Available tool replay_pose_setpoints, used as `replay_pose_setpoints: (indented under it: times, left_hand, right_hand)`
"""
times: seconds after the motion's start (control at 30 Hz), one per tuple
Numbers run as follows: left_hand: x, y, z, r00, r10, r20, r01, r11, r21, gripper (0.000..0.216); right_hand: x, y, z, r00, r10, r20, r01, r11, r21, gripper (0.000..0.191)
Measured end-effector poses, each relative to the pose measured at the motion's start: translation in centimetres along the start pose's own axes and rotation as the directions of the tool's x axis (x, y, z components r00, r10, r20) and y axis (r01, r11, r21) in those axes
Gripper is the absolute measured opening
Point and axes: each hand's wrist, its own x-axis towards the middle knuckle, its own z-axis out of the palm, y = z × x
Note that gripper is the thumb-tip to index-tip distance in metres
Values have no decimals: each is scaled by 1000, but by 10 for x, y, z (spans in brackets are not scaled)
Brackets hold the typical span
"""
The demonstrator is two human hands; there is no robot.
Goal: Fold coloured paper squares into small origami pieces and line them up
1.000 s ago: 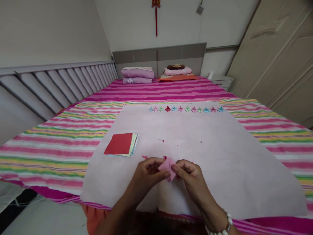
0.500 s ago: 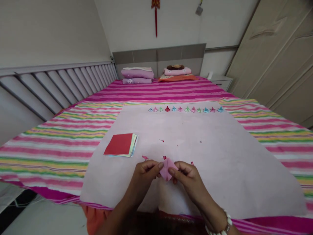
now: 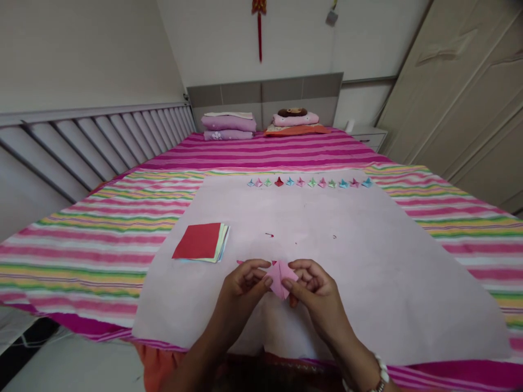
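A small pink piece of folded paper (image 3: 280, 282), diamond-shaped with a crease down its middle, is held upright just above the white sheet (image 3: 192, 310). My left hand (image 3: 247, 288) pinches its left corner between thumb and fingers. On the right side, my right hand (image 3: 312, 288) grips it with the thumb lying on the front face and the fingers behind. Small red bits lie on the sheet just beyond my fingers, partly hidden by them. To the left sits a stack of square coloured paper (image 3: 198, 241), red on top.
A row of small folded paper figures (image 3: 300, 182) in several colours lines the sheet's far edge. A tiny red-headed pin-like item (image 3: 269, 235) and a small dark hook-like bit (image 3: 334, 237) lie mid-sheet. Striped bedding (image 3: 93, 239) surrounds it; a bed rail (image 3: 110, 141) runs along the left.
Both hands have shifted their fingers along the pink paper's edges, the upper fingers now raised nearer its top. The paper stays in nearly the same place.
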Motion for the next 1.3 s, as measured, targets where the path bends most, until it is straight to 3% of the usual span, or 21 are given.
replay_pose_setpoints:
  times: [0.43, 0.73, 1.07, 1.3]
  left_hand:
    - [2, 0, -4, 999, 5, 36, -4, 999, -42, 14]
    - [5, -1, -11, 984, -90, 151, 105, 990, -93, 18]
    - [2, 4, -4, 992, -114, 59, 115, 993, -7, 23]
    - [4, 5, -5, 980, -151, 127, 156, 988, -24, 24]
  right_hand:
    - [-3, 1, -2, 997, -27, 67, 29, 999, -34, 21]
    - [-4, -3, -3, 991, 34, 127, -27, 998, -60, 23]
    - [-4, -7, -1, 980, 110, 168, -103, 993, -50, 25]
    - [-2, -2, -1, 987, 75, 141, -73, 997, -21, 16]
